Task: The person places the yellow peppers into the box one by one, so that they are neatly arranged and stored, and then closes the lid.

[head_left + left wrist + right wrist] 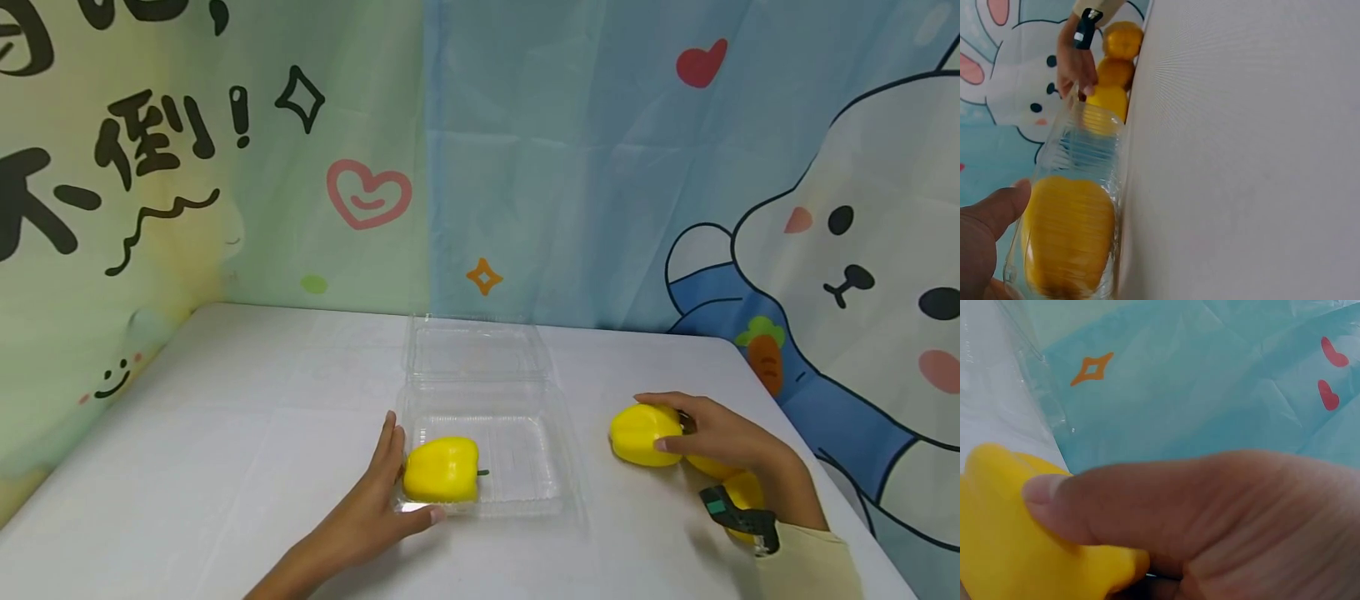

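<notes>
A yellow bell pepper (441, 469) lies on its side in the left part of a clear plastic clamshell container (525, 467), its green stem pointing right. My left hand (367, 504) rests against the container's left side, fingers straight and thumb along the front rim. In the left wrist view that thumb (1004, 209) touches the clear wall. Right of the container, my right hand (731, 437) grips a second yellow bell pepper (639, 435) between thumb and fingers. The right wrist view shows the thumb (1104, 503) pressed on its yellow skin (997, 537).
Two more yellow peppers sit partly hidden under the right hand and wrist, one (711, 467) behind the other (745, 490). The container's lid (480, 350) lies folded back toward a printed cloth backdrop (570, 208). A white table (225, 433) carries everything.
</notes>
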`<state>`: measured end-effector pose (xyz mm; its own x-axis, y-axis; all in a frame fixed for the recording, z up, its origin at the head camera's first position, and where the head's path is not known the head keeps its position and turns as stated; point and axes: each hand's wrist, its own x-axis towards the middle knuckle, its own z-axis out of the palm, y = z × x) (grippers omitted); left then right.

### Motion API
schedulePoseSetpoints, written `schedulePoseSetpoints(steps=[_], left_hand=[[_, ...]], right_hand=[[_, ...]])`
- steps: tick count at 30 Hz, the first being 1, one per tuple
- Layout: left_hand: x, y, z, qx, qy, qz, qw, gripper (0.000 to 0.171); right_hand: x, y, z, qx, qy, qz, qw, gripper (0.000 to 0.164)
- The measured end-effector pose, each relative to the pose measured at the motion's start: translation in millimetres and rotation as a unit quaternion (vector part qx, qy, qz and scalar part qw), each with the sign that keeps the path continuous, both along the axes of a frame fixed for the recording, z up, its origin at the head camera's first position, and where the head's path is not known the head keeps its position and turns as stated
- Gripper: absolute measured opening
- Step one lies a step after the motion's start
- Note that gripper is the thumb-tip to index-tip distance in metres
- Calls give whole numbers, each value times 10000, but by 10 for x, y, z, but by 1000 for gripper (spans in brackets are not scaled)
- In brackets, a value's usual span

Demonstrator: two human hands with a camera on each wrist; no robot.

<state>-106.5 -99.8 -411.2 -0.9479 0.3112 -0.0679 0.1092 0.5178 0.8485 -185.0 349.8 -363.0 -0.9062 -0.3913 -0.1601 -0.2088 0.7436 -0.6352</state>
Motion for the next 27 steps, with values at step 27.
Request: schedulePoseSetpoints(steps=[27], left_hand=[[-5,-7,-20,-12,71,-52,10000,117]], right_hand=[[-31,-127,-31,402,-21,-108,9991,67]])
